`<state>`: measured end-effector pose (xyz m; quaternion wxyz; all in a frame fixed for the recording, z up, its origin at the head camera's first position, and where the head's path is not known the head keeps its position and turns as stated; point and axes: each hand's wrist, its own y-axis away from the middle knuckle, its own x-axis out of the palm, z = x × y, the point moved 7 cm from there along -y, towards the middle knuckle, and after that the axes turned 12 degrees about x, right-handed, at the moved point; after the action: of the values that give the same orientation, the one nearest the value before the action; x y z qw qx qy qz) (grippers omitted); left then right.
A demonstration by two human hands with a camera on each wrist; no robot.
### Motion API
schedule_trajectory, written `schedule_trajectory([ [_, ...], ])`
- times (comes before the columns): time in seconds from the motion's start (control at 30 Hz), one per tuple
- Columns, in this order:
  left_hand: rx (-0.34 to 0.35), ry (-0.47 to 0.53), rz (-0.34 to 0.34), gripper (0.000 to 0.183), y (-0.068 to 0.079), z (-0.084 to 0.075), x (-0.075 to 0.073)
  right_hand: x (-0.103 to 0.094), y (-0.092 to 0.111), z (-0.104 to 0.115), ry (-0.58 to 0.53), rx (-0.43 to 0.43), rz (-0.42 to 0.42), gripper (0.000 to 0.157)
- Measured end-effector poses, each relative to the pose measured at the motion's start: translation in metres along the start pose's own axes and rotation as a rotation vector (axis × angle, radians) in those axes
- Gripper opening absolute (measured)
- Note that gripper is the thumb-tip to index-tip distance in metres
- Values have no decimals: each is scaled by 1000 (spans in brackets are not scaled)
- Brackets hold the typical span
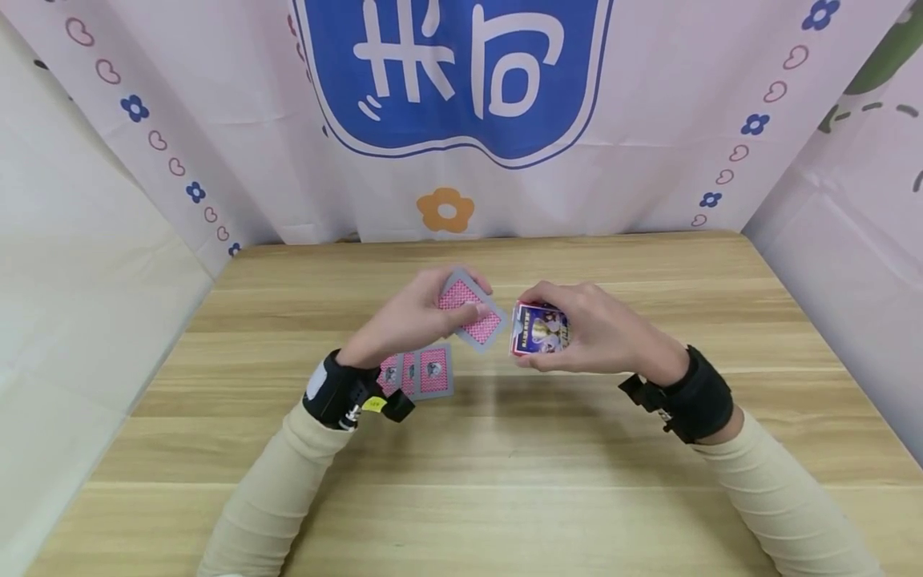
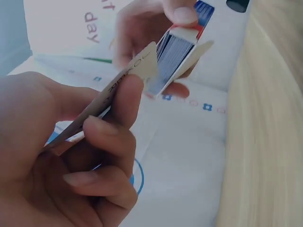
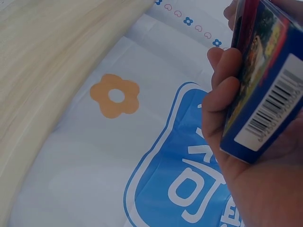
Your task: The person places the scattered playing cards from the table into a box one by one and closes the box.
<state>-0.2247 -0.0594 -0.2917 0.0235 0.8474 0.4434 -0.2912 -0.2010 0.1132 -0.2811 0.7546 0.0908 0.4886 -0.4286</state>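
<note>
Between thumb and fingers my left hand point(image 1: 425, 308) pinches a playing card point(image 1: 472, 308), its pink patterned back facing up in the head view. In the left wrist view the card point(image 2: 106, 97) is seen nearly edge-on. My right hand point(image 1: 602, 328) grips a blue card box point(image 1: 541, 330), its end turned toward the card. The left wrist view shows the box open with a stack of cards point(image 2: 173, 54) inside. A barcode marks the box's other end point(image 3: 274, 104) in the right wrist view. Below my left wrist, several overlapping cards point(image 1: 435, 370) lie back up on the table.
The wooden table point(image 1: 505, 481) spreads under both arms. A white cloth point(image 1: 238, 160) with a blue emblem hangs at its far edge, with an orange flower point(image 1: 445, 210) low on it. Black straps with small cameras sit on both wrists.
</note>
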Motion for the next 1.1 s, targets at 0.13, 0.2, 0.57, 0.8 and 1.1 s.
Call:
schedule_trajectory([
  [0.13,4,11,-1,16,2,-26,4,1,1,0,4,7,2,63],
  [0.2,-6,23,3,16,3,-34,5,0,1,1,-6,-1,-3,63],
  [0.57,34,95,-18,21,-2,-11,11,-7,2,9,-110,-55,-36,60],
  [0.8,38,120,-74,23,-4,-8,17,-19,4,34,-120,-72,-68,60],
  [1.1,56,113,-252,19,-4,-6,16,-15,2,15,-104,-38,-111,59],
])
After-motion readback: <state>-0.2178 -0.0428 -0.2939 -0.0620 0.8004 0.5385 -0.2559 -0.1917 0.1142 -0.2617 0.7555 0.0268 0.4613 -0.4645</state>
